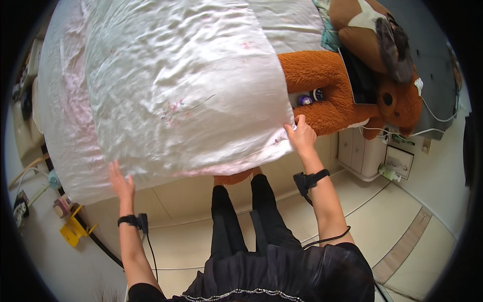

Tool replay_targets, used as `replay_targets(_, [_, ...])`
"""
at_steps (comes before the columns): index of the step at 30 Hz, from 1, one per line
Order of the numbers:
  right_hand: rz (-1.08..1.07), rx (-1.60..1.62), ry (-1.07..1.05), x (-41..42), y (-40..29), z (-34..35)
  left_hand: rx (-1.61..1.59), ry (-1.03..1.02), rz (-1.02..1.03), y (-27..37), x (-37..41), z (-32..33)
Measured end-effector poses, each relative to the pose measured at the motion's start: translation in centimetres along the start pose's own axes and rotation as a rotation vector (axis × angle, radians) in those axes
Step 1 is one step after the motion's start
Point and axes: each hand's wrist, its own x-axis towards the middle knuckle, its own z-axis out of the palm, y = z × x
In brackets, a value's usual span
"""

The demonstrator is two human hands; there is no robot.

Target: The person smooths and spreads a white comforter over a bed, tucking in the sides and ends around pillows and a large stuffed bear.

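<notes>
A white silky quilt with small embroidered flowers is spread over the bed. My right hand pinches its corner at the near right, thumb and fingers closed on the edge. My left hand lies flat near the quilt's left front edge, fingers extended and thumb apart, gripping nothing. Beside the right hand, a large brown plush bear sticks out from under the quilt. Its covered part is hidden.
A black tablet and another plush toy rest by the bear. Two small round objects sit in the bear's gap. A bedside cabinet, framed picture and white cable are at right. A yellow object stands at lower left.
</notes>
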Motion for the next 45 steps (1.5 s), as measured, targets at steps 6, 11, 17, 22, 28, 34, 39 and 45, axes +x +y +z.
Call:
replay_targets(6, [-0.689,0.273,0.619,-3.4,-5.3,-1.8,-0.315,-0.086,0.568,24.2,-2.3,-5.5])
replay_targets(11, [-0.897,0.185,0.334,-3.9,-0.8,6.3,-0.238,-0.318,0.776,34.4,-6.6,-1.4])
replay_targets(17, [0.048,-0.123,0.117,-3.8,20.6,10.1,0.054,-0.383,0.780,34.9,-8.9,0.5])
replay_targets(22, [0.221,0.302,0.130,-1.0,23.8,7.3,0.080,-0.440,0.803,39.8,-9.8,-1.2])
replay_targets(28, [0.609,0.984,0.224,9.5,30.0,11.7,0.076,-0.410,0.955,48.9,-12.7,0.0])
replay_targets(34, [0.569,1.719,0.125,15.0,37.9,12.1,-0.222,-0.665,0.939,53.7,-17.1,3.8])
replay_targets(39, [0.639,1.876,0.079,18.1,40.6,12.6,-0.491,-0.952,0.284,53.5,-17.8,12.0])
replay_targets(45, [0.440,2.020,-0.021,17.1,41.7,12.9,-0.844,-1.056,-0.333,55.4,-15.9,17.1])
